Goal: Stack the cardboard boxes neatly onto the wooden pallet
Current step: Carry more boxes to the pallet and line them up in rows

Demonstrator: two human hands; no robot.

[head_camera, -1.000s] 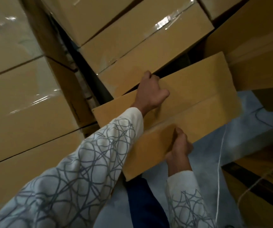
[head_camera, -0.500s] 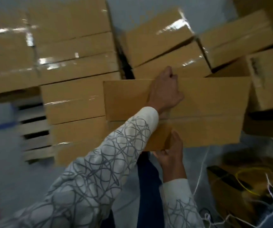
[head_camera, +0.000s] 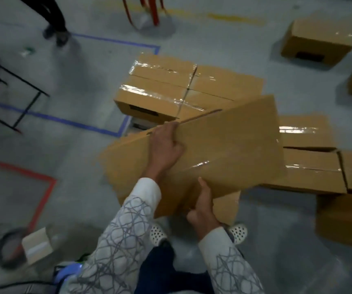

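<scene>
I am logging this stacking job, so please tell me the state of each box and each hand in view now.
carried box: lifted off the floor, tilted, tape on its face.
left hand: grips the carried box's upper edge.
right hand: grips its lower edge, thumb on the face.
far box: alone on the floor, closed, taped.
middle boxes: side by side, closed, taped.

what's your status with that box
Left hand grips carried box top edge, right hand its lower edge. Box tilted, off the floor. Taped boxes lie ahead.
</scene>
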